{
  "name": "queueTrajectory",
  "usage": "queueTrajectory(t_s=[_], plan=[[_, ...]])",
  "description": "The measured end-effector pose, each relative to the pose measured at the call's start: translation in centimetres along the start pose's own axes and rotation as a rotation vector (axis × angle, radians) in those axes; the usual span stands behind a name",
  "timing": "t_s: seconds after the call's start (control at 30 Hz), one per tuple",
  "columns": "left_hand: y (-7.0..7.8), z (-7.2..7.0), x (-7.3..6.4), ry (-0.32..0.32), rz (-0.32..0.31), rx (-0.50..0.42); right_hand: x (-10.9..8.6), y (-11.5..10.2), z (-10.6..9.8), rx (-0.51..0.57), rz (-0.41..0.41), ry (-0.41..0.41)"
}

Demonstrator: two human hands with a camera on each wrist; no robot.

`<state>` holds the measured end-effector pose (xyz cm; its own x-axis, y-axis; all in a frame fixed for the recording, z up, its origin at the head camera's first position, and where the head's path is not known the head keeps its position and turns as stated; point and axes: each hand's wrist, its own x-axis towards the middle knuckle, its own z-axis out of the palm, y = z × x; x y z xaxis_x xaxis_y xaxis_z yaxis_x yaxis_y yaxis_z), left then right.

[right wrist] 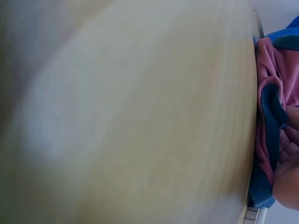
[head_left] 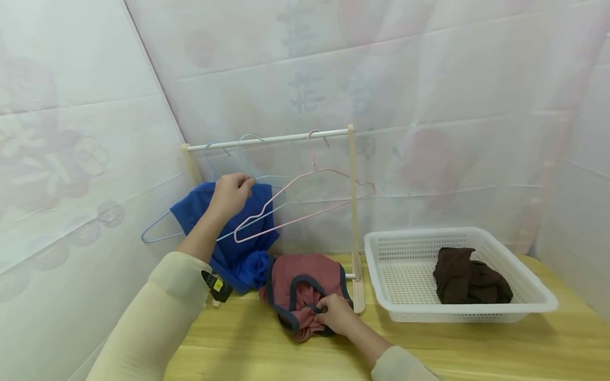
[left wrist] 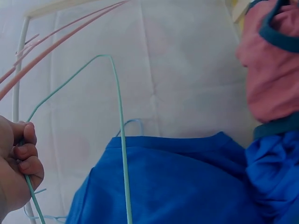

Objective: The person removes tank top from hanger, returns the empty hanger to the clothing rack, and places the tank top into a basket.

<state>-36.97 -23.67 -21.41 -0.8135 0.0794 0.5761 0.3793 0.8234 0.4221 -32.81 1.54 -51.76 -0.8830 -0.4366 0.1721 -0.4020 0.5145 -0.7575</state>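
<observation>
My left hand [head_left: 231, 196] is raised beside the rack, its fingers curled round the wire of a light green hanger [left wrist: 122, 130]. That hanger's hook is still over the rail. Behind this hand a blue garment [head_left: 254, 211] drapes over a blue hanger [head_left: 164, 238], and its lower part is bunched on the table. Low in front of the rack, my right hand [head_left: 340, 316] pinches a dusty-red garment with dark trim [head_left: 324, 267], which lies crumpled on the table. In the right wrist view, part of the right hand is cut off by the frame edge.
A small rack with a white rail [head_left: 286, 138] and wooden posts stands on the wood-grain table [head_left: 267, 360]. On the rail hangs a bare pink hanger [head_left: 314, 170], near the right post. To the right, a white plastic basket [head_left: 381, 286] contains a dark brown cloth [head_left: 469, 278].
</observation>
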Motion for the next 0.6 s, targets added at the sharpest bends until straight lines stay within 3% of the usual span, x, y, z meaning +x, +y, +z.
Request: queueTrajectory(t_s=[0.13,0.23,0.4,0.6], plan=[[0.5,-0.5,1.3,0.056,0.008,-0.007,0.1,0.1,0.1,-0.005,0.005,0.007],[0.7,-0.7,2.1,0.062,-0.015,-0.018,0.1,0.0,0.1,-0.001,0.007,0.004],[0.4,-0.6,2.9,0.023,-0.096,-0.043,0.2,-0.4,0.3,0.029,0.012,-0.018],[-0.3,0.3,2.9,-0.061,-0.100,0.007,0.1,-0.7,0.6,0.036,0.015,-0.030]])
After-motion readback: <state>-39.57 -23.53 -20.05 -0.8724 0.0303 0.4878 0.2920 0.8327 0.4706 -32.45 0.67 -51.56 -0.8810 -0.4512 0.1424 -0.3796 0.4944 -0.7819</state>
